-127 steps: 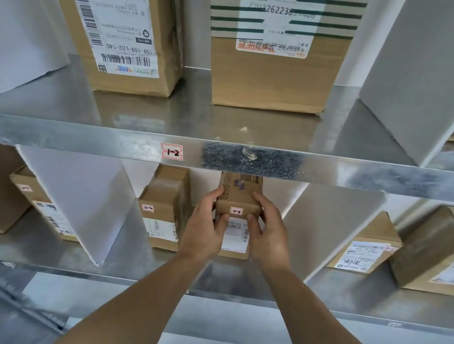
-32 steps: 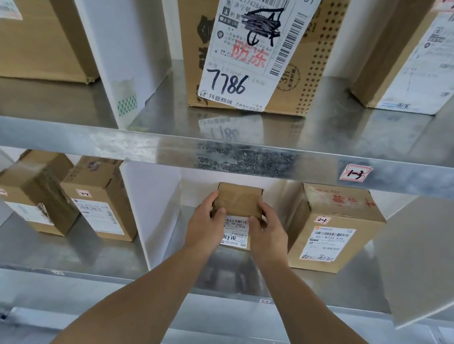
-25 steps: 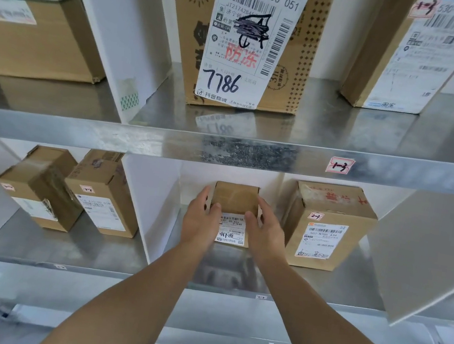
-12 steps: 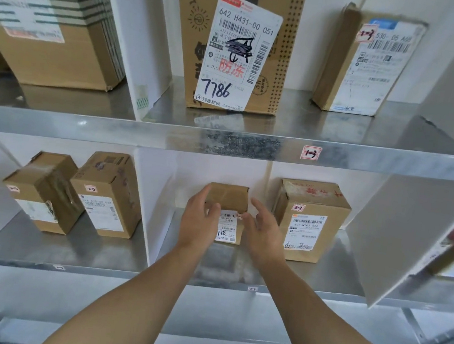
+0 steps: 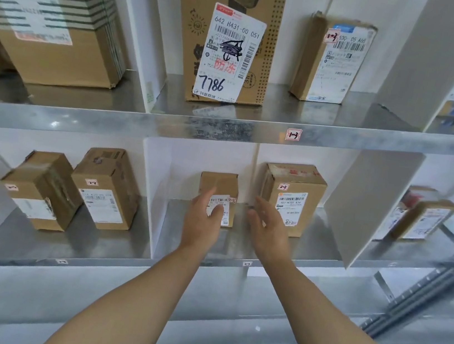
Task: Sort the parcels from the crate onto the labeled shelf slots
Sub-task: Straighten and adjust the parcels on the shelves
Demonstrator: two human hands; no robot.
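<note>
A small brown parcel [image 5: 222,188] with a white label stands upright at the back of a slot on the lower metal shelf [image 5: 311,250], next to a larger taped parcel [image 5: 293,198]. My left hand [image 5: 203,221] hovers just in front of the small parcel with fingers relaxed, covering part of its label; whether it touches is unclear. My right hand [image 5: 268,230] is spread open to the right of it, holding nothing. The crate is out of view.
White divider boards [image 5: 154,185] split the shelves into slots. Two parcels [image 5: 107,187] stand in the slot to the left. The upper shelf [image 5: 225,131] carries a tall box marked 7786 [image 5: 226,40] and other cartons. More parcels [image 5: 423,217] sit at far right.
Both hands have let go of the small parcel and drawn back from it with fingers spread. The parcel stays standing in the slot. The view has tilted upward.
</note>
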